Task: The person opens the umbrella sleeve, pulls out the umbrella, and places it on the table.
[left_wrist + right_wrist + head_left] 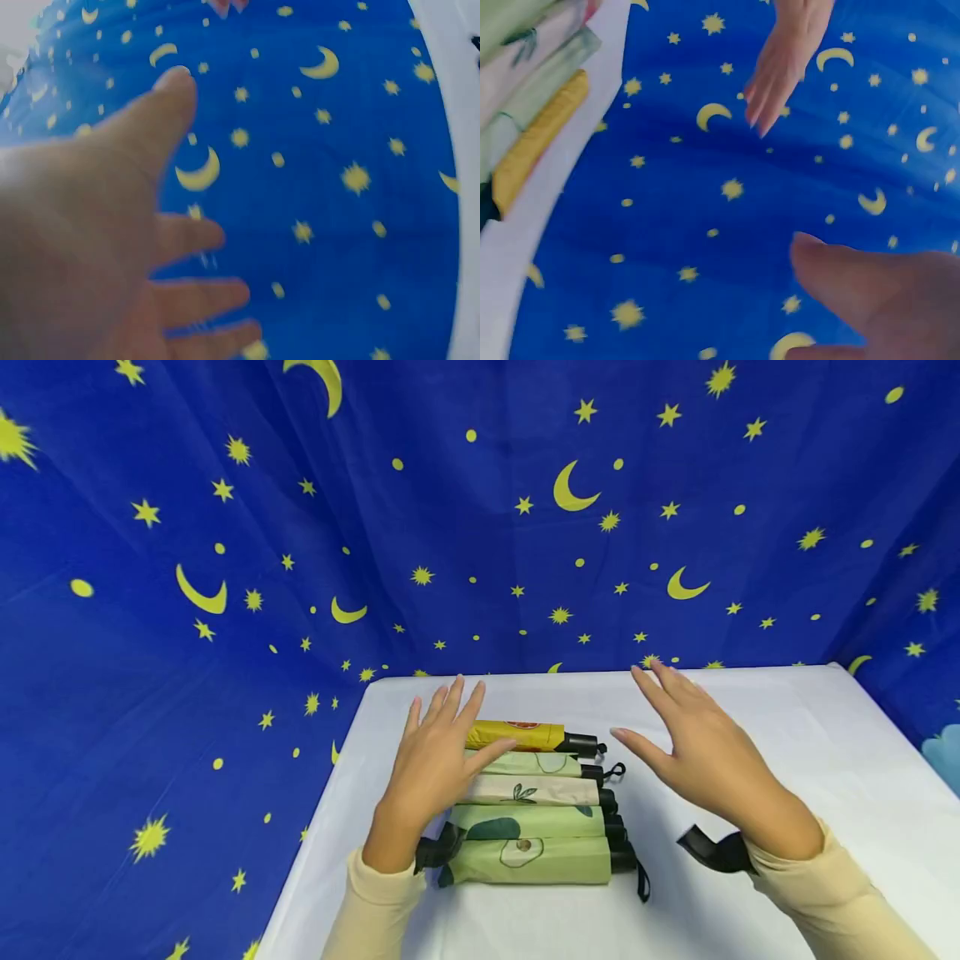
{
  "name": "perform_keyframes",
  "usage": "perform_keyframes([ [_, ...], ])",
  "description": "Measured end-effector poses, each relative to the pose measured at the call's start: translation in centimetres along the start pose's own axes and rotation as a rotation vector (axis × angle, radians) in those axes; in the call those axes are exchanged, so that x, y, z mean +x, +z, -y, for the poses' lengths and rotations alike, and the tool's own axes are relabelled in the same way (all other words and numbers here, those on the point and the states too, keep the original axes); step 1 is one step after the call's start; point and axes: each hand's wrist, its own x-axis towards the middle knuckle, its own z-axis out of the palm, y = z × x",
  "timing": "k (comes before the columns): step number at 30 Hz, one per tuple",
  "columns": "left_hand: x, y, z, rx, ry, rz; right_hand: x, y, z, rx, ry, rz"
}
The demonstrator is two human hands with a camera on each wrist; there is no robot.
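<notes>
Several folded umbrellas lie side by side on a white table in the head view. The farthest is a yellow umbrella (pixel 487 735) with a black handle; nearer come a pale green umbrella (pixel 525 764), a cream umbrella (pixel 487 790) with a leaf print, a green umbrella (pixel 540 821), and the nearest, a green avocado-print umbrella (pixel 570 862). Raised over their left ends, my left hand (pixel 435 764) has its fingers spread and straight, overlapping them in this view. Right of the handles, my right hand (pixel 705 747) hovers with extended fingers and thumb apart. Both hold nothing.
The white tabletop (pixel 810 752) extends to the right of the umbrellas. A blue cloth (pixel 450 510) with yellow stars and moons hangs behind the table and along its left side. Black straps (pixel 716 850) sit at the wrists.
</notes>
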Motion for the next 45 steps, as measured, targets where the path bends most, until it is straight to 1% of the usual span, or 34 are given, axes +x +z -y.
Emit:
perform_keyframes([
  [3,-2.1,0.8,2.3,-0.088,0.032,-0.095,-1.4,1.4,-1.8,0.055,-0.014,-0.1],
  [5,-3.9,1.7,3.8,-0.166,0.023,-0.153,-2.6,2.9,-3.3,0.094,-0.021,-0.142],
  [8,-6.8,3.7,6.0,-0.301,-0.039,-0.22,-4.7,5.7,-5.2,0.154,-0.029,-0.15],
  [11,-9.5,6.0,7.3,-0.41,-0.133,-0.267,-6.9,8.9,-6.4,0.261,-0.052,-0.136],
  [13,-10.9,7.6,7.8,-0.479,-0.183,-0.277,-8.2,10.8,-6.8,0.348,-0.071,-0.109],
  [14,-11.4,8.4,8.0,-0.512,-0.212,-0.269,-8.7,11.6,-7.0,0.396,-0.083,-0.094],
  [16,-12.4,9.8,8.2,-0.583,-0.251,-0.238,-9.6,13.2,-7.1,0.468,-0.102,-0.064],
  [18,-13.3,11.0,8.2,-0.65,-0.287,-0.185,-10.2,14.3,-7.2,0.512,-0.118,-0.038],
  [22,-14.1,12.6,8.2,-0.778,-0.342,-0.066,-11.0,15.7,-7.1,0.524,-0.135,-0.025],
  [25,-14.3,13.3,8.3,-0.849,-0.353,-0.011,-11.3,16.4,-7.2,0.509,-0.14,-0.039],
  [28,-14.5,13.9,8.4,-0.867,-0.355,0.023,-11.7,16.9,-7.2,0.489,-0.138,-0.056],
  [30,-14.7,14.3,8.3,-0.847,-0.365,0.045,-12.1,17.2,-7.3,0.473,-0.13,-0.059],
  [32,-14.7,14.6,8.4,-0.822,-0.376,0.064,-12.3,17.6,-7.4,0.46,-0.112,-0.062],
  [35,-14.5,14.8,8.5,-0.795,-0.403,0.08,-12.4,18.0,-7.4,0.45,-0.086,-0.058],
  [38,-14.4,14.9,8.4,-0.768,-0.419,0.082,-12.5,18.2,-7.5,0.437,-0.082,-0.057],
  [43,-14.3,15.3,8.3,-0.739,-0.429,0.034,-12.6,18.5,-7.6,0.408,-0.073,-0.063],
  [45,-14.2,15.5,8.3,-0.74,-0.43,0.014,-12.6,18.6,-7.6,0.409,-0.062,-0.065],
])
